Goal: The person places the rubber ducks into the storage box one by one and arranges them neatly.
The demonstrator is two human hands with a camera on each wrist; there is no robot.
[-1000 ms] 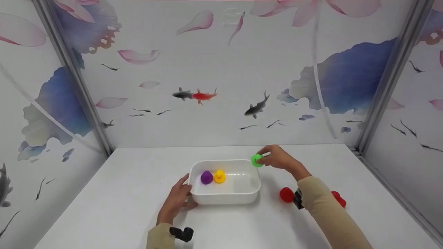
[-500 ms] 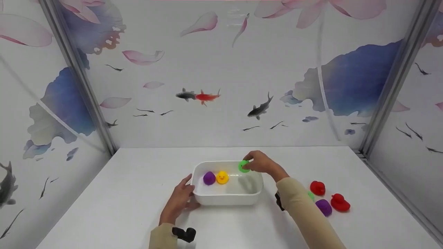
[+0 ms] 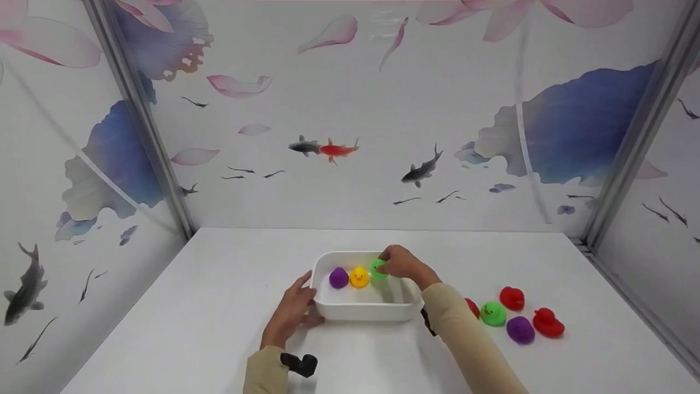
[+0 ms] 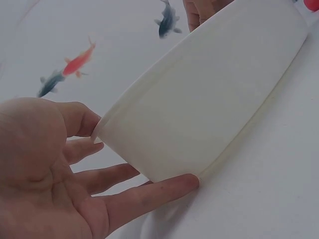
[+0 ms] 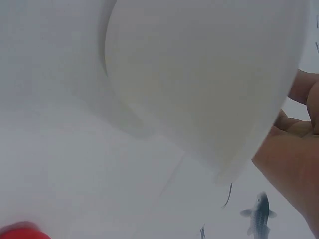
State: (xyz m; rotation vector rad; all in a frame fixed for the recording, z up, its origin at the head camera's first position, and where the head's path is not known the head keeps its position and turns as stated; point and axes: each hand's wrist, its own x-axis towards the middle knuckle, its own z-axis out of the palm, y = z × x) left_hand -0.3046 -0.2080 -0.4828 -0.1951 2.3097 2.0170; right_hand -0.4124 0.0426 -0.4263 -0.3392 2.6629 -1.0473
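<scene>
A white rectangular tub stands mid-table. My left hand holds its left end, one finger up at the rim and the thumb low at the front; the left wrist view shows those fingers against the tub's wall. My right hand pinches a green rubber duck inside the tub, near the back wall. Left of it sit a yellow rubber duck and a purple one. In the right wrist view the tub's wall hides my fingertips and the duck.
On the table right of the tub lie a green duck, a purple duck and red ducks, one partly behind my right sleeve. Printed wall panels enclose the table at the back and sides.
My right hand has carried the green duck left and down, from the tub's right back corner to beside the yellow duck. My left hand keeps its place. Ducks on the right have come into view.
</scene>
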